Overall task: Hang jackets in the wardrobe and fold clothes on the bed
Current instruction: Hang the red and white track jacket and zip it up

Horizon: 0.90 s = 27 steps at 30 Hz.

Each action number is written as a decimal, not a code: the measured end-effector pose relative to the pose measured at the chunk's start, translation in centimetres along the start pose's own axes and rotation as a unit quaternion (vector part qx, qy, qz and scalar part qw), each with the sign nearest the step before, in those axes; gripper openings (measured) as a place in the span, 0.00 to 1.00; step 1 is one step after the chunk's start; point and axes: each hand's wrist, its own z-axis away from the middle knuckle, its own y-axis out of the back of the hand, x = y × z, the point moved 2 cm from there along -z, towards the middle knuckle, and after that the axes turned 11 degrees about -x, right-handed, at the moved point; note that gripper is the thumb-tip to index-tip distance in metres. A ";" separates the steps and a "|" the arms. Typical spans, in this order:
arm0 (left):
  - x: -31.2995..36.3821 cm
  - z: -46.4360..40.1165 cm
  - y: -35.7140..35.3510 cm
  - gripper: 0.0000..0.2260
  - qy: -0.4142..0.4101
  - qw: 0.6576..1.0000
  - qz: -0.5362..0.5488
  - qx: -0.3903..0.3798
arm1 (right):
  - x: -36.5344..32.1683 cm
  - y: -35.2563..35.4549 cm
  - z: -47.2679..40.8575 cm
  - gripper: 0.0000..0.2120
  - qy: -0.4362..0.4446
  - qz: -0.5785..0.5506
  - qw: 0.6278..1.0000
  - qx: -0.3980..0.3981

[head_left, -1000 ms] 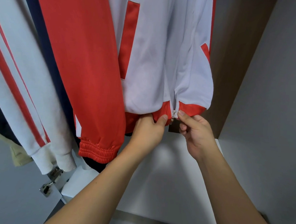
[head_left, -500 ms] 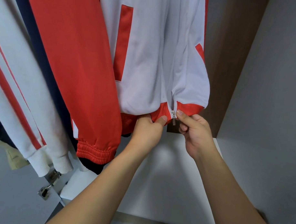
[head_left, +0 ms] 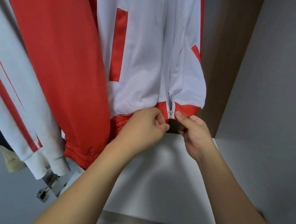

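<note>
Jacket hem between both hands — left hand fingers pinch left edge, right hand fingers pinch right, beside zipper slider.

I see two bare forearms with no sleeves, watch or rings. The left hand and right hand wear no gloves, and the nails are short

The jacket hangs right of another garment, above the wardrobe floor.
</note>
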 end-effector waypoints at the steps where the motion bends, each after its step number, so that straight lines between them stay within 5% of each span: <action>1: -0.2 0.0 -0.4 0.06 -0.004 1.000 0.006 0.021 | -0.1 -0.1 0.0 0.12 -0.001 0.001 1.000 -0.005; 7: -1.3 -0.6 -2.1 0.10 0.000 0.995 -0.014 0.097 | -0.2 -0.5 0.1 0.28 -0.003 0.019 1.000 -0.016; 15: -1.0 -0.8 -3.4 0.04 -0.014 0.987 -0.086 0.133 | 0.0 -0.2 0.0 0.17 -0.021 0.025 0.999 -0.023; 27: -1.2 -1.1 -4.2 0.07 -0.010 0.980 -0.127 0.155 | -0.8 0.1 0.5 0.14 -0.023 0.024 0.999 -0.028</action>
